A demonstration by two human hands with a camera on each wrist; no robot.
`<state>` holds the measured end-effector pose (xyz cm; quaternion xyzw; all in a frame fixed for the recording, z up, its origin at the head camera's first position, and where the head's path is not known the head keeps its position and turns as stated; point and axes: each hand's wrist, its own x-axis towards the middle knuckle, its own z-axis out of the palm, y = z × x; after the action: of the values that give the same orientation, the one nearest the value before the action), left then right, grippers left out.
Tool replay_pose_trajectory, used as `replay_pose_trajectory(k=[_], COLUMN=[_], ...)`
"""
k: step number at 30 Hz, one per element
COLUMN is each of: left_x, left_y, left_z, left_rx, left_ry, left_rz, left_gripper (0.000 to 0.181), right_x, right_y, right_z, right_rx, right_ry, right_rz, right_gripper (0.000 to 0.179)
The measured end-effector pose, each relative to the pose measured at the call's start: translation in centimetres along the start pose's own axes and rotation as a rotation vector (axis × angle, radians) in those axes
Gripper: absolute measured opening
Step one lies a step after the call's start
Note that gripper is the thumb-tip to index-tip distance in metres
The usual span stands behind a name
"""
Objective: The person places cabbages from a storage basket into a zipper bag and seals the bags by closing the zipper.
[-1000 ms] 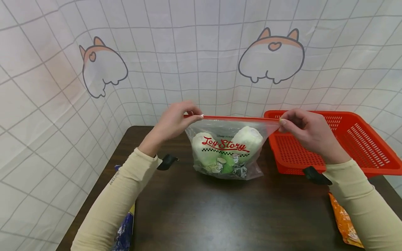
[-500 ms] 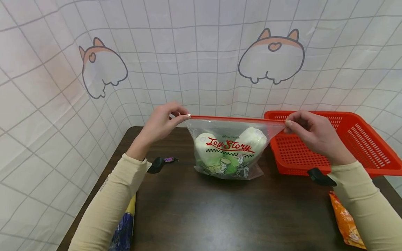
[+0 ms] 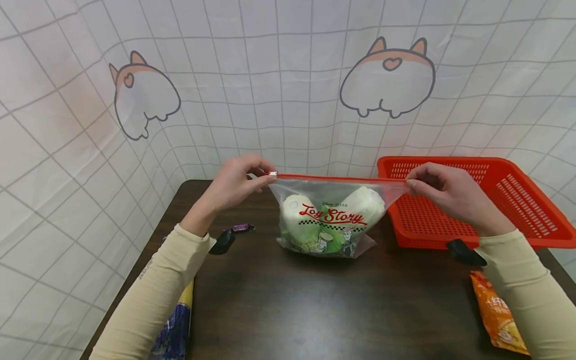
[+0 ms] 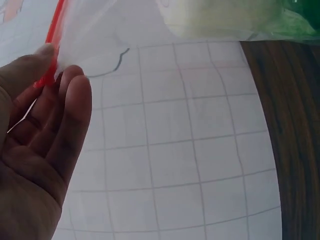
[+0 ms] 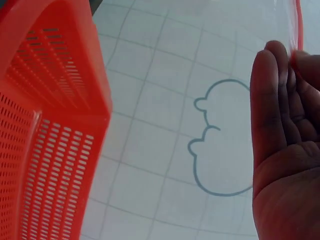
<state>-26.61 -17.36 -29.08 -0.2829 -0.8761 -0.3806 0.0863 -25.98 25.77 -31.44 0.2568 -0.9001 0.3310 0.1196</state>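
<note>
A clear zip bag [image 3: 333, 220] with red "Toy Story" lettering stands on the dark table, holding pale green-and-white rounded things that look like vegetables [image 3: 298, 217]. Its red zip edge [image 3: 333, 178] is stretched level between both hands. The left hand [image 3: 236, 182] pinches the left corner between thumb and fingers, with a small white slider [image 3: 272, 173] at the fingertips. At the opposite corner the right hand [image 3: 450, 192] pinches the edge. In the left wrist view, the red strip [image 4: 52, 30] runs up from under the thumb. The right wrist view shows the right fingers [image 5: 267, 100] beside the bag's corner.
A red perforated basket [image 3: 479, 240] stands at the back right, behind the right hand. An orange packet [image 3: 497, 315] lies at the right, partly under the right sleeve. A blue-and-yellow packet [image 3: 175, 325] is partly hidden by the left sleeve. A small purple item [image 3: 240, 227] lies left of the bag.
The left hand has moved left and the right hand slightly right, drawing the zip edge wider. The zip edge has dropped a little. Both hands keep their pinch.
</note>
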Motion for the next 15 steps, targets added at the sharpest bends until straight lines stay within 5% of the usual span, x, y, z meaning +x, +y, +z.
replay_pose_trajectory(k=[5,11,15], left_x=[-0.4,-1.5,-1.3], left_y=[0.5,1.7,1.6], left_z=[-0.9,-3.6,-4.1], left_rx=[-0.047,-0.265,-0.283], left_ry=[-0.072,-0.297,-0.306], left_rz=[0.044,0.088,0.029], left_gripper=[0.010,0.006,0.008], right_x=[-0.4,-1.2,-0.8], right_y=[-0.5,-1.2,-1.4], right_z=[-1.2,-3.0,-3.1], right_rx=[0.012,0.261,0.294], right_ry=[-0.070,-0.229,-0.266], right_rz=[-0.109,-0.188,-0.172], right_gripper=[0.017,0.021,0.018])
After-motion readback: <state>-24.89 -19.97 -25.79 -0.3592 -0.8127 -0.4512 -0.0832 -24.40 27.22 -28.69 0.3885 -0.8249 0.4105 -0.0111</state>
